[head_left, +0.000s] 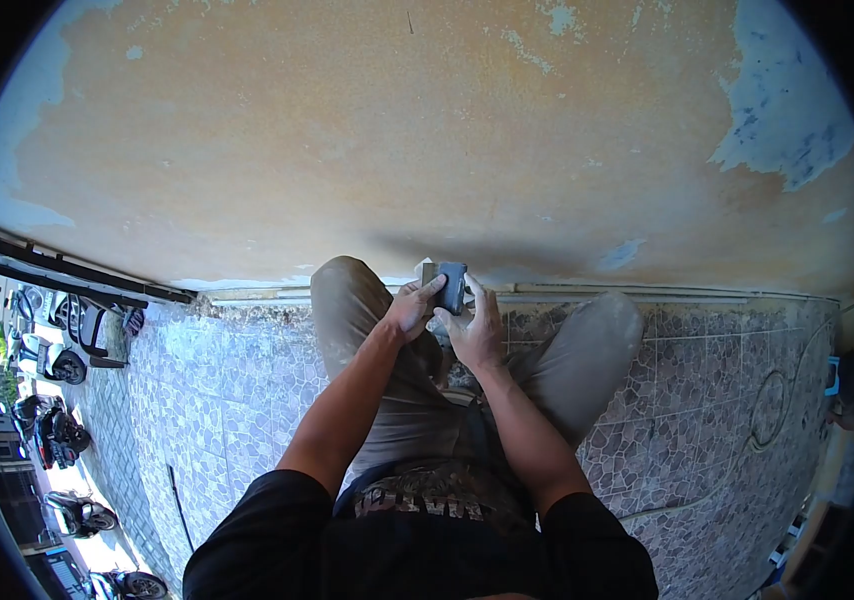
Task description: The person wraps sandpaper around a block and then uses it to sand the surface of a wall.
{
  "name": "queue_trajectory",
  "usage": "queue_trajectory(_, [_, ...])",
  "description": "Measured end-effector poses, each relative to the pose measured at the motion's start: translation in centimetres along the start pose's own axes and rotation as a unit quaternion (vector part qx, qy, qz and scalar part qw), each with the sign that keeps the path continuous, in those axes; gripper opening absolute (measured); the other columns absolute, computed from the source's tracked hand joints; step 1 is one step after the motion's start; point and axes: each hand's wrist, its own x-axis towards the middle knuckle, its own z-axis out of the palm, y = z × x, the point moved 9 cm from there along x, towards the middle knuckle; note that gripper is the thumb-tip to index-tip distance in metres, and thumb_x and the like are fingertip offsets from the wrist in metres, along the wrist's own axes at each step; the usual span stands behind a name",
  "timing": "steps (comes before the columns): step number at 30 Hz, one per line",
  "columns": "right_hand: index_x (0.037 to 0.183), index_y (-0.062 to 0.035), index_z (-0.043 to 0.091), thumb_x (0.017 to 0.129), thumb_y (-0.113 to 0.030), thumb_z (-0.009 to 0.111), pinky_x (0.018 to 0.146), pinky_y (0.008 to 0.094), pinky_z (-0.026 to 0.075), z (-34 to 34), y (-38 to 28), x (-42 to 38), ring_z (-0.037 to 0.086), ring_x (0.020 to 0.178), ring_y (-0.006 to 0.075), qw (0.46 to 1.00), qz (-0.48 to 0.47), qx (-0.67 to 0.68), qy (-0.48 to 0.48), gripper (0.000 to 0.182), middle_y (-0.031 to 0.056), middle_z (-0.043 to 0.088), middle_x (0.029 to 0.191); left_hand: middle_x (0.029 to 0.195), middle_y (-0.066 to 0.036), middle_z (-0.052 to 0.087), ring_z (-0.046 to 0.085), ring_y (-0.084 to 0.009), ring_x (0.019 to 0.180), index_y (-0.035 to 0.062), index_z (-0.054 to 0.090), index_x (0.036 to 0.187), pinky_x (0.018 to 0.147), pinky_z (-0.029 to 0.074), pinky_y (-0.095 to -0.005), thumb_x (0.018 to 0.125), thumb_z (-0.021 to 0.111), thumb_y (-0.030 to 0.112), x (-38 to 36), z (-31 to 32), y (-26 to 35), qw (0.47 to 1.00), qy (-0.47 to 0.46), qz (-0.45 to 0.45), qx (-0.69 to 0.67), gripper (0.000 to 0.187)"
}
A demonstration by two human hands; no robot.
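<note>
In the head view, both hands meet between my bent knees, close to the wall (377, 140). A small dark grey rectangular block (452, 288) is held upright between them. My left hand (412, 308) is closed, its thumb lying on the block's left side, where a paler tan piece (429, 272) shows behind. The curled fingers and thumb of my right hand (477, 328) grip the block's right and lower edges. Pale dust marks the fingers of both hands.
Whitish patches (787, 110) break up the wall's tan surface. A thin pipe (667, 298) runs along its foot. Stone-patterned tiles (687, 400) cover the floor, with a looped hose (769, 405) at right. Several parked motorcycles (52, 430) stand at left.
</note>
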Motion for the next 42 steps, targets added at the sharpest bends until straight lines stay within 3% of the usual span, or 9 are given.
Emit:
queue_trajectory(6, [0.139, -0.0052, 0.058, 0.094, -0.018, 0.074, 0.091, 0.0462, 0.053, -0.7, 4.2, 0.2, 0.067, 0.108, 0.0398, 0.985, 0.065, 0.108, 0.119, 0.050, 0.0230, 0.067, 0.125, 0.126, -0.011, 0.071, 0.068, -0.0249, 0.117, 0.0018, 0.066, 0.130, 0.103, 0.053, -0.0444, 0.106, 0.063, 0.034, -0.5, 0.6, -0.2, 0.998, 0.058, -0.026, -0.009, 0.040])
queue_trajectory(14, [0.138, -0.0044, 0.060, 0.099, -0.029, 0.070, 0.090, 0.0477, 0.053, -0.3, 2.3, 0.1, 0.068, 0.109, 0.0409, 0.994, -0.019, -0.076, 0.081, 0.047, 0.0202, 0.069, 0.116, 0.124, -0.012, 0.071, 0.069, -0.0253, 0.112, 0.0019, 0.066, 0.127, 0.104, 0.053, -0.0449, 0.102, 0.068, 0.025, -0.2, 0.4, -0.5, 0.999, 0.030, -0.019, 0.028, 0.034])
queue_trajectory(18, [0.134, -0.0046, 0.064, 0.103, -0.033, 0.067, 0.081, 0.0406, 0.054, 0.1, 7.9, 0.1, 0.071, 0.086, 0.0337, 0.973, 0.196, 0.105, 0.064, 0.042, 0.0096, 0.072, 0.096, 0.119, -0.012, 0.072, 0.071, -0.0252, 0.109, 0.0016, 0.067, 0.123, 0.099, 0.056, -0.0427, 0.100, 0.071, 0.019, -0.1, -0.2, -0.3, 0.998, 0.065, 0.000, 0.002, 0.029])
queue_trajectory(20, [0.136, -0.0047, 0.062, 0.107, -0.029, 0.063, 0.077, 0.0358, 0.053, 0.9, 9.7, -0.7, 0.067, 0.086, 0.0237, 0.896, 0.307, 0.310, 0.084, 0.038, 0.0081, 0.072, 0.108, 0.115, -0.011, 0.073, 0.072, -0.0252, 0.106, 0.0009, 0.068, 0.123, 0.096, 0.058, -0.0413, 0.099, 0.072, 0.015, 0.1, -0.3, -0.6, 0.998, 0.053, -0.009, 0.015, 0.028])
queue_trajectory(21, [0.140, -0.0054, 0.059, 0.108, -0.023, 0.062, 0.077, 0.0333, 0.051, 0.6, 8.8, -0.9, 0.062, 0.088, 0.0166, 0.867, 0.271, 0.387, 0.157, 0.037, 0.0077, 0.068, 0.116, 0.115, -0.011, 0.073, 0.072, -0.0252, 0.106, 0.0009, 0.068, 0.123, 0.096, 0.058, -0.0413, 0.099, 0.072, 0.015, 0.2, -0.4, -0.8, 0.998, 0.052, -0.010, 0.015, 0.028])
queue_trajectory(28, [0.146, -0.0023, 0.052, 0.106, -0.020, 0.065, 0.094, 0.0320, 0.052, 1.3, 9.3, -0.3, 0.065, 0.110, 0.0220, 0.907, 0.247, 0.330, 0.089, 0.046, 0.0163, 0.064, 0.133, 0.107, -0.008, 0.076, 0.073, -0.0202, 0.094, -0.0001, 0.072, 0.115, 0.089, 0.058, -0.0379, 0.097, 0.074, 0.018, -0.7, 1.2, 0.1, 1.000, 0.027, 0.008, 0.007, 0.026])
queue_trajectory(31, [0.147, -0.0002, 0.051, 0.105, -0.021, 0.066, 0.101, 0.0346, 0.050, -0.1, 6.8, 0.3, 0.064, 0.120, 0.0249, 0.974, 0.128, 0.154, 0.102, 0.049, 0.0190, 0.063, 0.136, 0.108, -0.009, 0.076, 0.073, -0.0207, 0.096, -0.0014, 0.072, 0.115, 0.091, 0.058, -0.0388, 0.095, 0.073, 0.015, -0.5, 0.7, -0.3, 1.000, 0.019, 0.002, 0.013, 0.026])
queue_trajectory(36, [0.140, -0.0059, 0.060, 0.105, -0.046, 0.062, 0.104, 0.0377, 0.047, -0.3, 8.7, -0.7, 0.062, 0.122, 0.0236, 0.910, 0.289, 0.260, 0.140, 0.053, 0.0175, 0.066, 0.131, 0.109, -0.010, 0.075, 0.072, -0.0213, 0.097, -0.0028, 0.073, 0.114, 0.093, 0.057, -0.0400, 0.092, 0.073, 0.012, 0.1, -0.3, -1.2, 1.000, 0.014, -0.009, 0.019, 0.027])
queue_trajectory(42, [0.129, 0.0014, 0.063, 0.108, -0.037, 0.059, 0.091, 0.0394, 0.052, -0.9, 11.7, -1.1, 0.066, 0.103, 0.0253, 0.856, 0.307, 0.346, 0.231, 0.044, 0.0161, 0.070, 0.115, 0.122, -0.012, 0.072, 0.071, -0.0252, 0.108, -0.0023, 0.067, 0.127, 0.097, 0.057, -0.0418, 0.091, 0.073, 0.007, 0.6, -1.2, -1.7, 0.992, 0.025, -0.014, 0.124, 0.037])
